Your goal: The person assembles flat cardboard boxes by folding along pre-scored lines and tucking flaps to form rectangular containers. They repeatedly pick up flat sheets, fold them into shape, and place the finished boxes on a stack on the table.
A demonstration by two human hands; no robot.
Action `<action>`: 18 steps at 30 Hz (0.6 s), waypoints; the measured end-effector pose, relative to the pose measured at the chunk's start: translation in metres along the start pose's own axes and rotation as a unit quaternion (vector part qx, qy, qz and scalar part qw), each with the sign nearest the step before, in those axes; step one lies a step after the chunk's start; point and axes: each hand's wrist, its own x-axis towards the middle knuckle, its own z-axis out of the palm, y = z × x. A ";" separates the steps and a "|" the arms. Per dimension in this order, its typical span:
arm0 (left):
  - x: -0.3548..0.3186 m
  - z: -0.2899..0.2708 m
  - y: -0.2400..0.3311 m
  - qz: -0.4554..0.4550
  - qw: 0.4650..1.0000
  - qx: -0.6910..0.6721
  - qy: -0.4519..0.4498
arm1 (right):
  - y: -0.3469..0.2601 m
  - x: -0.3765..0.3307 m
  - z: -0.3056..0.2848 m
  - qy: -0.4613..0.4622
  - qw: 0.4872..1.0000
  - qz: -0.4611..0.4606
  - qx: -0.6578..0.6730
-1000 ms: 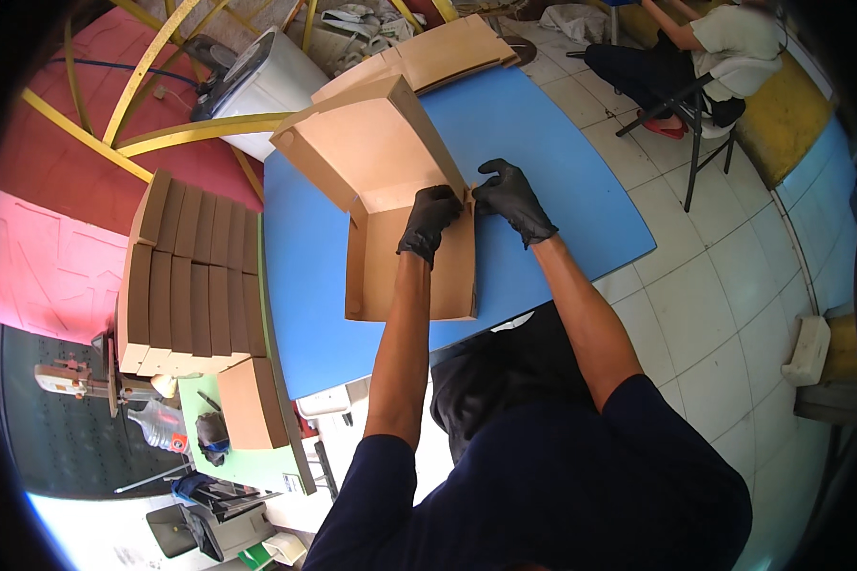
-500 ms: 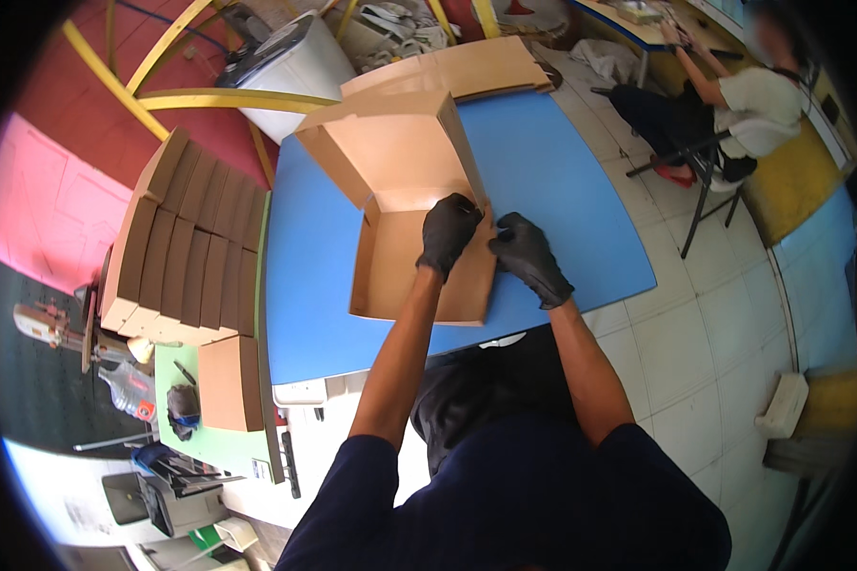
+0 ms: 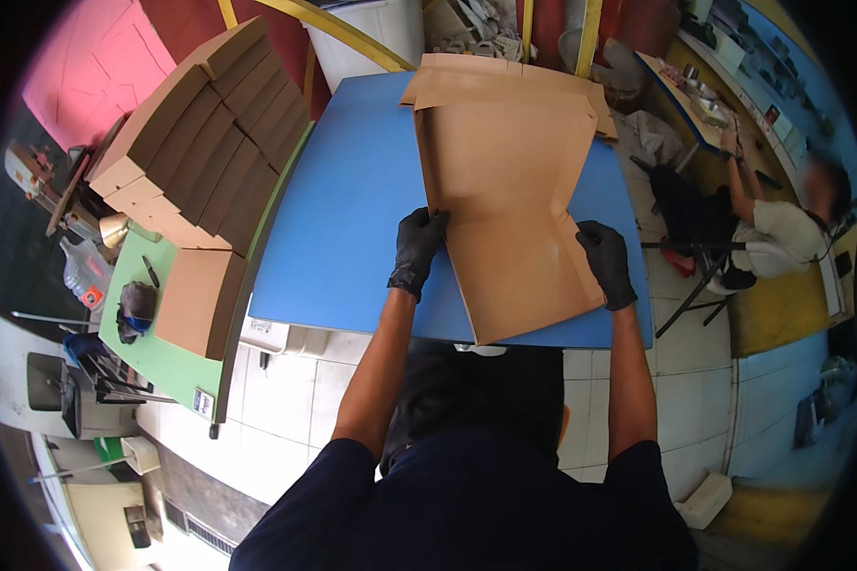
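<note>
A brown cardboard box [image 3: 516, 271] lies open on the blue table [image 3: 343, 200], its lid [image 3: 505, 157] raised at the far side. My left hand [image 3: 417, 252], in a black glove, grips the left wall by the fold between base and lid. On the opposite side my gloved right hand [image 3: 607, 265] has its bent fingers on the right wall, just below that same fold. Both hands are closed on the cardboard; the thumbs and fingertips are partly hidden. Nothing lies inside the box.
Flat cardboard pieces [image 3: 505, 78] lie behind the lid. To the left, stacked brown boxes [image 3: 200, 143] and one separate box [image 3: 198, 295] stand on a green table [image 3: 124, 328], near a dark cloth bundle [image 3: 138, 303]. A seated person [image 3: 767, 228] is at the far right.
My hands have parted from the box's right fold corner; the left now holds the left wall, the right the right wall. The box has turned and sits farther right in view.
</note>
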 end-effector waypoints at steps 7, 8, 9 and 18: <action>-0.014 0.007 -0.012 0.143 0.976 0.163 0.004 | -0.080 -0.015 0.017 0.097 0.975 -0.197 -0.037; -0.015 0.009 -0.013 0.130 0.977 0.168 0.006 | -0.092 -0.008 0.030 0.006 0.988 -0.156 0.002; -0.016 0.009 -0.014 0.124 0.977 0.173 0.009 | -0.103 0.000 0.044 -0.068 0.982 -0.167 0.053; -0.044 0.019 -0.008 0.135 0.957 0.248 0.071 | -0.142 0.021 0.114 -0.328 0.933 -0.050 0.142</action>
